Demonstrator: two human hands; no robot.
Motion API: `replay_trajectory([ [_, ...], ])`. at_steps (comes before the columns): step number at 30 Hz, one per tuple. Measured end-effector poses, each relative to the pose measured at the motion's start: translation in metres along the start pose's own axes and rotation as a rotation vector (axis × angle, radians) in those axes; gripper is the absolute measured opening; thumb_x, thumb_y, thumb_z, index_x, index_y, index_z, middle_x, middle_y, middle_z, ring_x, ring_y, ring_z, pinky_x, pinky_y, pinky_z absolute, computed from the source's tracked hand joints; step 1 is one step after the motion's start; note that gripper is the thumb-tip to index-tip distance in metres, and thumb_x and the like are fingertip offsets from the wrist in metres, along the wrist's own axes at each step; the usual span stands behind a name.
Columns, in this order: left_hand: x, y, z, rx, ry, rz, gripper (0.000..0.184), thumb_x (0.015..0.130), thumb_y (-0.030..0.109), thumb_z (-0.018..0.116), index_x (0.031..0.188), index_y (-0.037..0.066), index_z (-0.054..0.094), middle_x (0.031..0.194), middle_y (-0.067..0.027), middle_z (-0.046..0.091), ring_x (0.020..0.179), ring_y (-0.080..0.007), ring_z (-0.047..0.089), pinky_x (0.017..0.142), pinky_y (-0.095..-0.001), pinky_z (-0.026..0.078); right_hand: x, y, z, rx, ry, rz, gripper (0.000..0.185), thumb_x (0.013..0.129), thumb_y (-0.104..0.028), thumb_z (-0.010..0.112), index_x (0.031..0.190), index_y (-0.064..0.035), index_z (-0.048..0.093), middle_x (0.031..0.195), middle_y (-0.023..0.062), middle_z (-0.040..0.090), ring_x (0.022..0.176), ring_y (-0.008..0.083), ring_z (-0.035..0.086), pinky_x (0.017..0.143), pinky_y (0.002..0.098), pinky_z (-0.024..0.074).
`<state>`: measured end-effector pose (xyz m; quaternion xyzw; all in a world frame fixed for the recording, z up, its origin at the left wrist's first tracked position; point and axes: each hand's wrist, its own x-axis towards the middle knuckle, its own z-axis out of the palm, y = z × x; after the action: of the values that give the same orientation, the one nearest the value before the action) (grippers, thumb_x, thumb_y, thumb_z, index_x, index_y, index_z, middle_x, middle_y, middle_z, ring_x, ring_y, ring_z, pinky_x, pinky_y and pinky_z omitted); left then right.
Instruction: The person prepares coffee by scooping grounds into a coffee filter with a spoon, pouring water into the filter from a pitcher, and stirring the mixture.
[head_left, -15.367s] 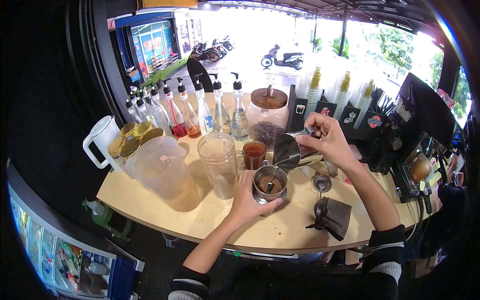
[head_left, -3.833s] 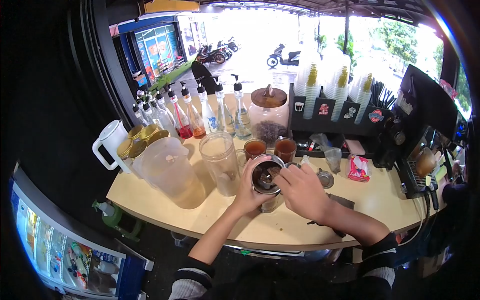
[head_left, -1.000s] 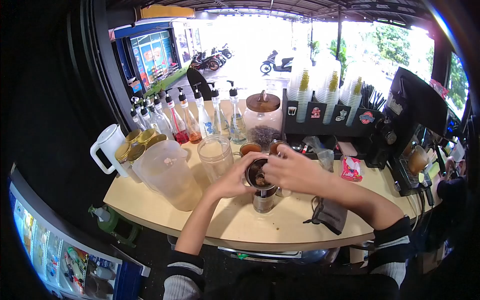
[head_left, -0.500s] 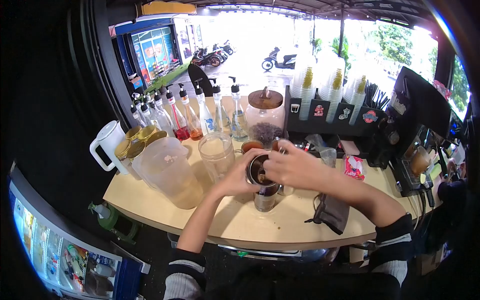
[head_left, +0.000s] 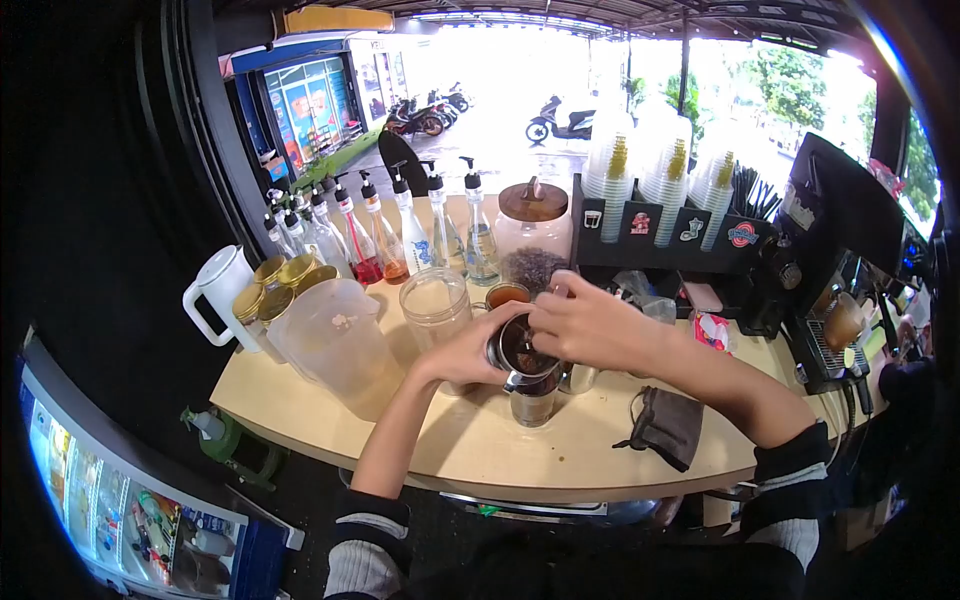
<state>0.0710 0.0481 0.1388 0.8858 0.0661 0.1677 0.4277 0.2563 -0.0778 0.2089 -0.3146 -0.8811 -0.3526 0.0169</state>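
Observation:
My left hand (head_left: 470,352) is wrapped round the upper part of a cylindrical container (head_left: 534,405) with a metal rim, a dark inside and a clear lower part. It stands on the counter, its mouth facing me. Over that mouth, the closed fingers of my right hand (head_left: 585,325) pinch something thin that reaches inside; its kind is hidden. A glass cup (head_left: 507,293) of reddish-brown liquid sits just behind. To the left is a clear jar (head_left: 432,300). A metal cup (head_left: 579,377), partly hidden, stands under my right hand.
On the wooden counter (head_left: 480,465) are a frosted pitcher (head_left: 335,345), a white jug (head_left: 218,290), several pump bottles (head_left: 415,235) and a wooden-lidded jar (head_left: 535,240). A dark drawstring pouch (head_left: 668,425) lies right, before an espresso machine (head_left: 830,335). Stacked plastic cups (head_left: 665,170) fill a black rack.
My right hand has shifted slightly at the container's mouth, showing more of the dark inside. The container's mouth tips a little more towards me. My left hand keeps its hold.

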Motion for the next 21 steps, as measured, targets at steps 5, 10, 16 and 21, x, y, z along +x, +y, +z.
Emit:
replay_trajectory([
  [5, 0.001, -0.011, 0.006, -0.086, 0.063, 0.103, 0.091, 0.058, 0.018, 0.081, 0.137, 0.005, 0.037, 0.132, -0.0113, 0.046, 0.124, -0.0222, 0.046, 0.108, -0.0360, 0.034, -0.009, -0.006, 0.009, 0.069, 0.038, 0.040, 0.007, 0.074, -0.016, 0.060, 0.079, -0.0137, 0.063, 0.089, -0.0007, 0.056, 0.099, 0.0155, 0.052, 0.092, 0.0374, 0.0358],
  [10, 0.000, -0.025, 0.019, -0.261, 0.165, 0.113, 0.090, 0.058, 0.014, 0.082, 0.136, 0.005, 0.037, 0.132, -0.0096, 0.045, 0.123, -0.0198, 0.046, 0.107, -0.0346, 0.035, -0.013, -0.013, 0.010, 0.149, 0.158, 0.195, 0.008, 0.075, -0.014, 0.059, 0.082, -0.0120, 0.059, 0.084, 0.0006, 0.053, 0.085, 0.0144, 0.053, 0.076, 0.0312, 0.0378],
  [16, 0.001, -0.003, 0.040, -0.104, 0.443, 0.182, 0.083, 0.053, 0.012, 0.084, 0.126, 0.006, 0.043, 0.121, -0.0093, 0.050, 0.116, -0.0210, 0.050, 0.102, -0.0343, 0.038, -0.016, -0.029, 0.004, 0.051, 0.156, 0.329, 0.026, 0.068, -0.012, 0.063, 0.093, -0.0067, 0.057, 0.087, 0.0036, 0.053, 0.078, 0.0177, 0.054, 0.064, 0.0304, 0.0412],
  [21, 0.009, -0.007, 0.061, -0.058, 0.647, 0.207, 0.082, 0.052, 0.010, 0.083, 0.121, 0.004, 0.040, 0.120, -0.0117, 0.048, 0.114, -0.0243, 0.050, 0.100, -0.0361, 0.039, -0.018, -0.055, 0.012, 0.210, 0.122, 0.549, 0.031, 0.062, -0.011, 0.068, 0.091, -0.0068, 0.056, 0.086, 0.0054, 0.051, 0.077, 0.0203, 0.055, 0.060, 0.0327, 0.0421],
])
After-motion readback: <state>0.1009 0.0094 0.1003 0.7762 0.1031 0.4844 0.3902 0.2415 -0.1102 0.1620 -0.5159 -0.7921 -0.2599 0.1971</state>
